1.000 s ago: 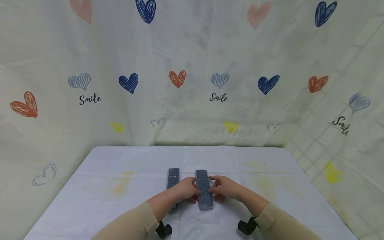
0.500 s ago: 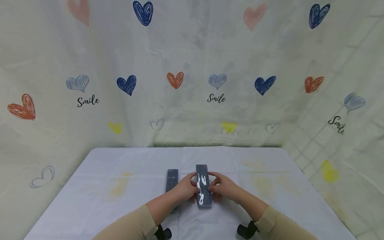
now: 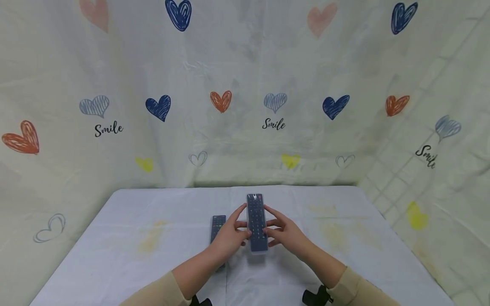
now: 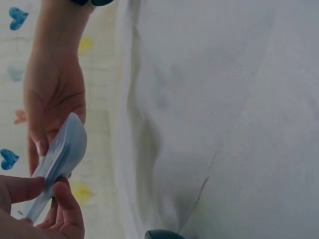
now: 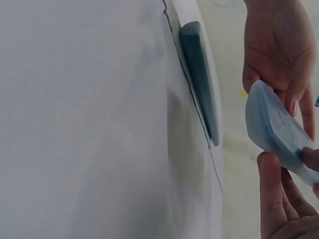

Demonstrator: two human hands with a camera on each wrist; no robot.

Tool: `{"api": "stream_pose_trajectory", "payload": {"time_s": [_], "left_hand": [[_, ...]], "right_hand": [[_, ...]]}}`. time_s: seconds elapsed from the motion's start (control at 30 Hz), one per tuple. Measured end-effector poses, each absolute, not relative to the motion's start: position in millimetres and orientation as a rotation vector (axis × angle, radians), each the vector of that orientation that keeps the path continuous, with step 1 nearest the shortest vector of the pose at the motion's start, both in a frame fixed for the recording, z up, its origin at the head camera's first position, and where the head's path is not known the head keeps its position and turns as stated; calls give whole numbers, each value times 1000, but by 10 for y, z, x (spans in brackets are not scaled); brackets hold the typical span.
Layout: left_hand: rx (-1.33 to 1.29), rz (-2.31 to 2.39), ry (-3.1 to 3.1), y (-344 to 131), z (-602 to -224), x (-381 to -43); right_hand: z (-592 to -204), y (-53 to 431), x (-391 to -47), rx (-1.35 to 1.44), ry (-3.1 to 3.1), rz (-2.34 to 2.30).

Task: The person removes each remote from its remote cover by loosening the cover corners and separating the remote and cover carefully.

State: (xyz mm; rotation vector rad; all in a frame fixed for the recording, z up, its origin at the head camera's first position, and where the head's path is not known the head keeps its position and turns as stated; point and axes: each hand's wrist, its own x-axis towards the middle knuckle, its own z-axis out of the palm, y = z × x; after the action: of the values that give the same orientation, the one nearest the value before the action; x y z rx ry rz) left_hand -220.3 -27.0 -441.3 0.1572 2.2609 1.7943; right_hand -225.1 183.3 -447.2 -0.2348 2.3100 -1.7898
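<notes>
Both hands hold a dark remote control (image 3: pixel 257 224) in a clear cover, raised off the white table with its far end tipped up. My left hand (image 3: pixel 228 236) pinches its left edge between thumb and fingers; my right hand (image 3: pixel 289 234) pinches the right edge the same way. From the side, the left wrist view shows the remote control (image 4: pixel 67 147) slanting between the two hands. In the right wrist view its pale underside faces the camera. A second dark remote control (image 3: pixel 217 226) lies on the table at the left, partly hidden behind my left hand and forearm.
The white cloth-covered table (image 3: pixel 160 250) has creases and faint yellow stains. Behind it hangs a pale curtain (image 3: pixel 237 140) printed with hearts and the word "Smile". Black wrist mounts (image 3: pixel 317 296) sit below the cuffs of the tan sleeves (image 3: pixel 356 287).
Both hands have lifted the remote control from the table, up and away, tipping its far end upward. Their index fingers now reach further along its edges. The second remote control stays put.
</notes>
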Motion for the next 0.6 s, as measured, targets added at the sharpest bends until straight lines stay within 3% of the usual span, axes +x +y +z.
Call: {"api": "stream_pose_trajectory", "payload": {"time_s": [0.3, 0.6], "left_hand": [[200, 1810, 2306, -339, -4294, -2091], [228, 1789, 2322, -356, -4321, -2002]], "right_hand": [[-4368, 1758, -2193, -280, 2297, -1843], [-4232, 1805, -2372, -304, 2357, -1929]]}}
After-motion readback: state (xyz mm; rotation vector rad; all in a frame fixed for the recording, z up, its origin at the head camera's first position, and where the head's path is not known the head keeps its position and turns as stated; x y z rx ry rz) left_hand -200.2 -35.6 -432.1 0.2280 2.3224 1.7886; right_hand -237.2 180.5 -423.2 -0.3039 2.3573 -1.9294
